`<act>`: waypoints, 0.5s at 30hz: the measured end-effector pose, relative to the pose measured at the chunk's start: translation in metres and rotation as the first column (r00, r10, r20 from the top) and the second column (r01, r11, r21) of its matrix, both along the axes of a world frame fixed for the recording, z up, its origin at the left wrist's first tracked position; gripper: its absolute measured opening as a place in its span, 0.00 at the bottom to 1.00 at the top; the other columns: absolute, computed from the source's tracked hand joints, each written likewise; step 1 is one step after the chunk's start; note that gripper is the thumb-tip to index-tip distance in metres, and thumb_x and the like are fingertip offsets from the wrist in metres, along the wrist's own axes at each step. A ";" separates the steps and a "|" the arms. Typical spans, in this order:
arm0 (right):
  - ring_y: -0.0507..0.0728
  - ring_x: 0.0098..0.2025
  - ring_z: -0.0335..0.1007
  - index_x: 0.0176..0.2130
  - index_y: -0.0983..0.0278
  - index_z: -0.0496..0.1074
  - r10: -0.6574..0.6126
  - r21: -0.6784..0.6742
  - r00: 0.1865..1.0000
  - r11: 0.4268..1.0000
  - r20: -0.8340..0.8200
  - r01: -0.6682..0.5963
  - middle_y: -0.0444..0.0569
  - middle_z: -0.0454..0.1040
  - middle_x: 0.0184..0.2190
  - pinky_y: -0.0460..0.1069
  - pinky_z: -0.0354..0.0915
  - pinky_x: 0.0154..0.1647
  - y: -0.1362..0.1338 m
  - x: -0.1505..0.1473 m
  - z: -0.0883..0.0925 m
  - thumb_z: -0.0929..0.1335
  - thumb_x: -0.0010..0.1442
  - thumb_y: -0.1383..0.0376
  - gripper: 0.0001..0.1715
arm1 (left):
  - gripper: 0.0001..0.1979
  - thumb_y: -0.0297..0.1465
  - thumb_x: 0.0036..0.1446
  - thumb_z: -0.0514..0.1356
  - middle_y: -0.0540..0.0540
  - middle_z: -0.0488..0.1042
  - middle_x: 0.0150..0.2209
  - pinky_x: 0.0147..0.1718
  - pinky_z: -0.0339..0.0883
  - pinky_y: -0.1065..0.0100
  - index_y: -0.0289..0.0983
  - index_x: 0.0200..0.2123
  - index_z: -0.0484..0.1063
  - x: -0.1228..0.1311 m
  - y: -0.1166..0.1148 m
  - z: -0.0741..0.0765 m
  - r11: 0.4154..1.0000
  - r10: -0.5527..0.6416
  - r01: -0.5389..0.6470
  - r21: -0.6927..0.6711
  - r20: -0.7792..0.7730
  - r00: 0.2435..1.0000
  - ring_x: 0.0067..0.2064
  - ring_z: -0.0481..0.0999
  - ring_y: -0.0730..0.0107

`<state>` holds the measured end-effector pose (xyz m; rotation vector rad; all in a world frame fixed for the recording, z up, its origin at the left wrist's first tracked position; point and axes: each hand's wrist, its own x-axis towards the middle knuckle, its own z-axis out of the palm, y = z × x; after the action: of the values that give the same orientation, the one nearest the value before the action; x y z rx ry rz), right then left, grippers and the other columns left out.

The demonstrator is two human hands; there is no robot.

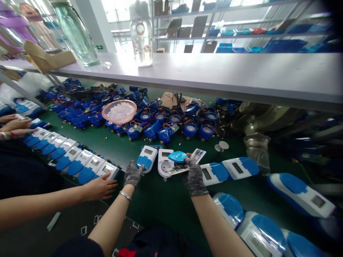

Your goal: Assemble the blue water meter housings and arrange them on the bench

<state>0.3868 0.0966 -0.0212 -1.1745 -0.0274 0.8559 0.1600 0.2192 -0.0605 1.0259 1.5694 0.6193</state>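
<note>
I see daylight blowing out the tall glass windows [125, 14] far beyond my hands; edges smear and bend.

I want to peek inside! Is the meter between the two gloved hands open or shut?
Open. The white meter shows its round dial uncovered, and the right hand holds its blue lid lifted above it.
</note>
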 end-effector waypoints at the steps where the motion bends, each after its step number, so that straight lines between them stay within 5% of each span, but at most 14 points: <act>1: 0.59 0.35 0.76 0.42 0.62 0.71 -0.004 -0.018 1.000 1.000 0.002 0.004 0.45 0.76 0.33 0.56 0.73 0.40 -0.004 -0.002 0.000 0.74 0.48 0.57 0.22 | 0.26 0.31 0.41 0.72 0.31 0.63 0.63 0.62 0.58 0.49 0.38 0.44 0.67 -0.002 -0.006 -0.001 0.998 -0.010 0.014 0.055 -0.073 0.997 0.72 0.47 0.40; 3: 0.61 0.36 0.76 0.42 0.62 0.72 -0.019 -0.044 1.000 0.999 0.002 0.019 0.47 0.76 0.34 0.58 0.74 0.41 -0.010 -0.009 -0.001 0.74 0.47 0.58 0.22 | 0.25 0.33 0.44 0.72 0.32 0.57 0.67 0.67 0.49 0.49 0.39 0.45 0.69 0.002 -0.020 -0.002 0.975 -0.040 0.076 0.207 -0.173 0.984 0.73 0.42 0.42; 6: 0.62 0.39 0.77 0.44 0.59 0.72 -0.050 -0.059 0.999 0.997 0.008 0.050 0.46 0.77 0.38 0.59 0.74 0.43 -0.015 -0.027 -0.002 0.74 0.46 0.59 0.24 | 0.20 0.39 0.52 0.68 0.37 0.68 0.60 0.65 0.56 0.53 0.40 0.47 0.71 0.027 -0.046 0.005 0.934 -0.158 0.151 0.325 -0.003 0.987 0.66 0.62 0.48; 8: 0.63 0.41 0.77 0.46 0.58 0.72 -0.023 -0.051 0.999 0.998 0.030 0.025 0.47 0.77 0.40 0.60 0.73 0.45 -0.021 -0.039 0.000 0.75 0.46 0.59 0.26 | 0.21 0.46 0.56 0.64 0.39 0.76 0.51 0.57 0.67 0.53 0.39 0.47 0.72 0.048 -0.061 0.013 0.975 -0.205 0.155 0.158 0.382 0.901 0.56 0.74 0.51; 10: 0.63 0.44 0.76 0.47 0.59 0.73 0.073 -0.066 0.991 0.996 0.115 -0.066 0.48 0.77 0.43 0.59 0.73 0.47 -0.029 -0.046 0.003 0.76 0.46 0.59 0.27 | 0.24 0.47 0.53 0.67 0.39 0.79 0.46 0.50 0.72 0.54 0.36 0.46 0.74 0.064 -0.068 0.022 0.979 -0.109 0.195 -0.058 0.659 0.744 0.48 0.78 0.52; 12: 0.63 0.46 0.74 0.47 0.59 0.74 0.171 -0.144 0.955 0.980 0.242 -0.139 0.50 0.77 0.44 0.58 0.72 0.49 -0.039 -0.046 0.004 0.76 0.47 0.58 0.27 | 0.25 0.43 0.45 0.73 0.39 0.80 0.43 0.44 0.74 0.56 0.34 0.43 0.76 0.069 -0.069 0.029 0.959 -0.058 0.234 -0.160 0.698 0.714 0.44 0.79 0.53; 15: 0.63 0.45 0.74 0.48 0.59 0.75 0.241 -0.259 0.938 0.950 0.250 -0.176 0.51 0.78 0.45 0.57 0.72 0.46 -0.047 -0.037 0.001 0.77 0.47 0.56 0.28 | 0.25 0.41 0.42 0.75 0.39 0.80 0.40 0.36 0.73 0.58 0.33 0.41 0.78 0.066 -0.063 0.030 0.904 -0.230 0.398 -0.159 0.603 0.764 0.39 0.79 0.54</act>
<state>0.3498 0.0498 -0.0206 -1.5289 -0.2955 0.8910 0.2263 0.1566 -0.0306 0.7658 0.8841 0.3984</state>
